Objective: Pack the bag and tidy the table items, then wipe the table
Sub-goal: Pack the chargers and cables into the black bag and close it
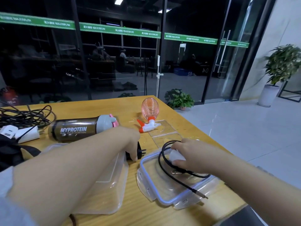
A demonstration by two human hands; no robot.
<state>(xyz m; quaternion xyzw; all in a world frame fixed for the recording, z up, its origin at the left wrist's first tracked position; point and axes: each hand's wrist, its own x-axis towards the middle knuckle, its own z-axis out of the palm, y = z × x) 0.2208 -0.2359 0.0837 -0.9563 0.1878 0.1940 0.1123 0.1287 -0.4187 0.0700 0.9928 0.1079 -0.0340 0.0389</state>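
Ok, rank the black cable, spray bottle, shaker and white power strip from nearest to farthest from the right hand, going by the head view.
1. Black cable: under the right hand, over the clear lid.
2. Spray bottle: lying just beyond, mid-table.
3. Shaker: lying further left.
4. White power strip: far left edge.

The left hand (130, 144) hides most of the black charger (140, 152).

Bare tabletop (192, 121) lies open along the right edge beyond the spray bottle (148, 117). The left side is blocked by tangled cables (24, 115) and a shaker bottle (81, 128) lying on its side; a container (104, 185) and lid (172, 186) crowd the near edge.
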